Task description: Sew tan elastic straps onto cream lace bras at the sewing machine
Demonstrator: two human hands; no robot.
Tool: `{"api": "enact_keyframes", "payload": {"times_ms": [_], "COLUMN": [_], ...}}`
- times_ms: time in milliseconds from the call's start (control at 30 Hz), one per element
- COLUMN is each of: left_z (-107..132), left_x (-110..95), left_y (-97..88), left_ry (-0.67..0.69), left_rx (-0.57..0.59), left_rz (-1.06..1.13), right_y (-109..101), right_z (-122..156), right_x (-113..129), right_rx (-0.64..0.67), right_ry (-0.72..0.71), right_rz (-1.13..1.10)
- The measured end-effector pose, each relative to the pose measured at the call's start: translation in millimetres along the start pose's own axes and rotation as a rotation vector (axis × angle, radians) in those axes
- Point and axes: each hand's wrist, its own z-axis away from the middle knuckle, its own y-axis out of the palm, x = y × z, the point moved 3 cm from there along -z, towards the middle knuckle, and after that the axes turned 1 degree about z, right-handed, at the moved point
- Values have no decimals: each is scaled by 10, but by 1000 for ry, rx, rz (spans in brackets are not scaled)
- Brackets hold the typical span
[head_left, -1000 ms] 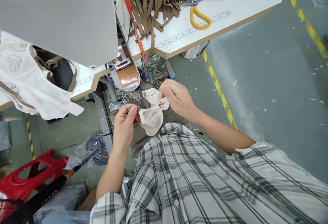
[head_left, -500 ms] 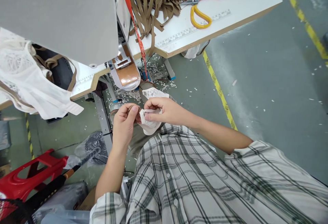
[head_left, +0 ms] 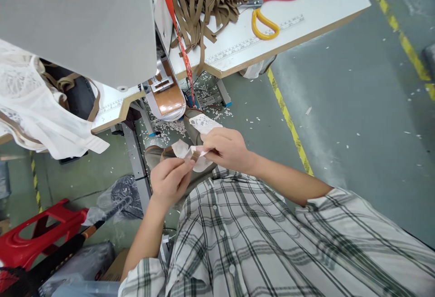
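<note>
In front of my lap, a white lace fabric piece (head_left: 203, 124) stretches between my hands, with a short bit of brown strap (head_left: 195, 155) at its edge. My left hand (head_left: 171, 178) is closed, thumb and fingers pinching that edge from the left. My right hand (head_left: 228, 150) is closed on the fabric from the right, knuckles up. One lace end sticks out beyond the right knuckles, and another white flap stands up above the left fingers. The fingertips partly hide how strap and fabric meet.
Ahead is a sewing machine (head_left: 102, 29) with a tan plate. On the white table (head_left: 319, 7) lie brown straps (head_left: 193, 11) and red-and-yellow scissors (head_left: 261, 4). White lace garments (head_left: 41, 102) hang over the left edge. A red stool (head_left: 41, 229) stands lower left.
My left hand has turned over, knuckles now up, and sits slightly lower. My right hand has turned and shifted a little right. The fabric edge is pulled out, showing the brown strap between them.
</note>
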Motion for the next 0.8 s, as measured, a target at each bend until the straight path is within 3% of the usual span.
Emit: {"api": "enact_keyframes", "payload": {"times_ms": [133,267,367,433,567,700,800], "left_z": [76,70,51,40,47,4,2], "left_x": [-2,-3,-16,3,65,83,177], "left_y": [10,4,12,41,207,386,292], "left_ry": [128,130,65,-125,-685,-899,-1005], "left_rx": [0,-11,6,28,24,25,-112], "left_rz": [-105,-127,-56,85,602,787,737], "right_y": [-6,2,-20,-23,41,83,76], "right_z": [34,25,8,8,34,21,-25], "right_x": [24,24,35,34,13,-20,-145], "right_rx": [-49,-4,-41,-70,-48,95,309], "right_ry": [-59,-31,-57,-62,-18,16,89], "right_rz": [54,68,12,-9,21,45,-70]}}
